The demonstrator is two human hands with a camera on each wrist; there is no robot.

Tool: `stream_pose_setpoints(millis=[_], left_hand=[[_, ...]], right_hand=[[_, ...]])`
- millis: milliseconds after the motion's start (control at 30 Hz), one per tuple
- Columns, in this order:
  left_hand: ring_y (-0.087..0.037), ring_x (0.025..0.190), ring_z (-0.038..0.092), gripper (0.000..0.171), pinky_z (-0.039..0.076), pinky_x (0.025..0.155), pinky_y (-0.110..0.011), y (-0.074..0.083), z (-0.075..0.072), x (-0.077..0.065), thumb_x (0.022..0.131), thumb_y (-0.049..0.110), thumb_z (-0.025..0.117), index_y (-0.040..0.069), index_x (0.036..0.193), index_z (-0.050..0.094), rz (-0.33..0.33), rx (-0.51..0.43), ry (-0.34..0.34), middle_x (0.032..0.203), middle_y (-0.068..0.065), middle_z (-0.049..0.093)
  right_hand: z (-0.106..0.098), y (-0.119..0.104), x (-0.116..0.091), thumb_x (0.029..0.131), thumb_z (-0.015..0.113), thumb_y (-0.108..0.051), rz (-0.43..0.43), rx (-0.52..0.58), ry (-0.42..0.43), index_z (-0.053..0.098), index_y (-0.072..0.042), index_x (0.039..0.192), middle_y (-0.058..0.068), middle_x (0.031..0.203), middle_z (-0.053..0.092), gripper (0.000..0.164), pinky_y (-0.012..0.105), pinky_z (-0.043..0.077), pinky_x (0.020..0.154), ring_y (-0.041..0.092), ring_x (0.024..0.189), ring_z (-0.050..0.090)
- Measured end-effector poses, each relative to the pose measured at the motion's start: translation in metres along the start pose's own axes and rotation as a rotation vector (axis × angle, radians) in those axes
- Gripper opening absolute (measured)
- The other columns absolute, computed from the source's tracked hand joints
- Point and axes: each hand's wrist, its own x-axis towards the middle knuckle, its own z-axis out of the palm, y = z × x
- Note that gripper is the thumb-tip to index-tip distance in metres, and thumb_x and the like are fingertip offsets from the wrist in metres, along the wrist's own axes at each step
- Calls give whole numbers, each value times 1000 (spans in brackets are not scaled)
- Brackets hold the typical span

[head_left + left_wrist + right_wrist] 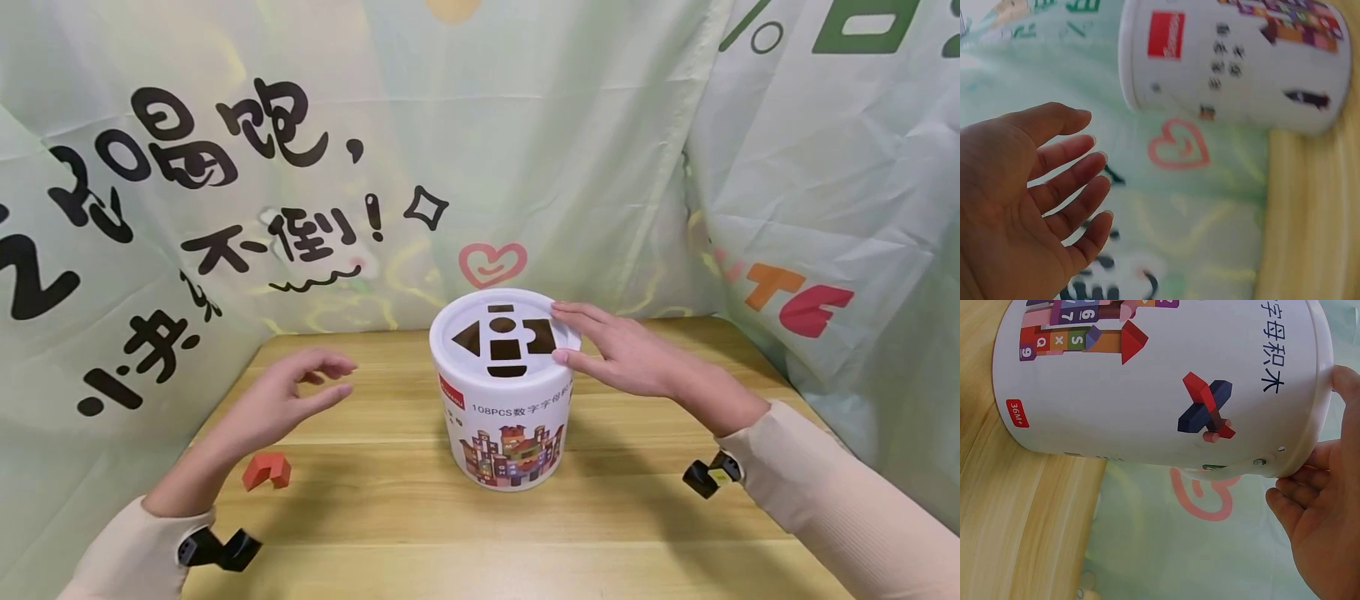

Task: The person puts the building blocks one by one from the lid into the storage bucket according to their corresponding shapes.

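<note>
A white lidded bucket of building blocks (504, 417) stands upright on the wooden table, with shape cutouts in its lid (471, 364). My right hand (630, 354) grips the lid's right rim, thumb at the near side and fingers toward the back. The right wrist view shows the thumb (1346, 381) on the rim and bent fingers close round its edge. To the left of the bucket, my left hand (288, 400) hovers above the table, fingers loosely bent and holding nothing. A small orange-red notched block (266, 472) lies on the table near the left wrist.
The wooden table (390, 533) is enclosed by printed fabric (562, 167) behind and at both sides. Black wrist cameras (219, 550) are worn over the beige sleeves (825, 479). Dark openings fill the lid's cutouts; the bucket's inside is hidden.
</note>
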Motion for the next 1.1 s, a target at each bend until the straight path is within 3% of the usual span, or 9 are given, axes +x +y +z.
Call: stream_pose_setpoints(millis=[167, 367, 633, 867, 1000, 1100], left_hand=[[-25, 101, 59, 26, 49, 80, -40, -30, -5, -20, 94, 24, 68, 10, 116, 67, -89, 42, 22, 114, -3, 66], [-27, 101, 60, 28, 51, 82, -38, -64, -7, -46, 94, 22, 69, 7, 117, 66, -148, 72, 39, 112, -6, 66], [-8, 93, 60, 30, 52, 77, -27, -110, 1, -70, 95, 25, 67, 4, 116, 66, -239, 83, 46, 107, -6, 67], [-31, 96, 65, 35, 53, 74, -29, -138, 8, -92, 93, 27, 70, 4, 118, 65, -316, 116, 36, 112, -15, 67], [-33, 98, 65, 43, 52, 75, -30, -149, 12, -103, 92, 31, 71, 4, 123, 64, -340, 110, 1, 117, -17, 66], [-27, 97, 64, 45, 53, 75, -29, -157, 15, -109, 89, 26, 74, 1, 124, 62, -310, 60, -20, 116, -18, 65]], right_hand=[[-1, 0, 0, 98, 50, -53, 4, -1, 1, 33, -10, 153, 7, 156, 32, 72, 56, 36, 105, 33, 134, 42], [-2, 0, 0, 98, 50, -54, -1, -9, 3, 33, -11, 153, 6, 156, 32, 72, 56, 37, 104, 33, 133, 43], [-2, -1, 0, 98, 50, -53, 0, -4, 1, 34, -10, 153, 6, 156, 32, 72, 56, 37, 104, 34, 133, 43], [-1, -1, 0, 98, 50, -54, 2, 0, -3, 34, -10, 153, 6, 156, 32, 72, 56, 37, 104, 34, 132, 44], [-1, -1, 0, 98, 50, -54, 9, -2, -3, 34, -11, 153, 6, 156, 32, 72, 56, 37, 104, 34, 133, 44], [0, -1, 0, 98, 50, -54, 9, -4, -3, 34, -11, 153, 6, 156, 32, 72, 56, 37, 105, 34, 133, 44]])
